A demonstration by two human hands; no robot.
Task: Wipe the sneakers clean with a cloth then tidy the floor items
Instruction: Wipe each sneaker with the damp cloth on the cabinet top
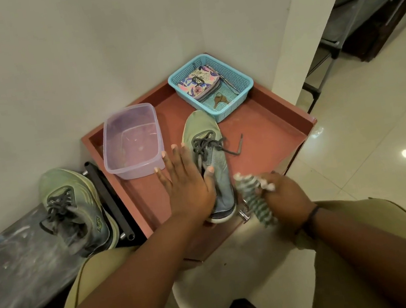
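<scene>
Red tray: left hand flat against sneaker; right hand grips cloth.

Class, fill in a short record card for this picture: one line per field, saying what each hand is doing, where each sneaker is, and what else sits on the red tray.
left hand: fingers straight, steadying the sneaker on the tray
right hand: grips a striped cloth beside that sneaker's heel
other sneaker: on the dark bench, left of the red tray
clear tub: on the tray
blue basket: on the tray's far corner, holding a patterned pouch and keys
</scene>
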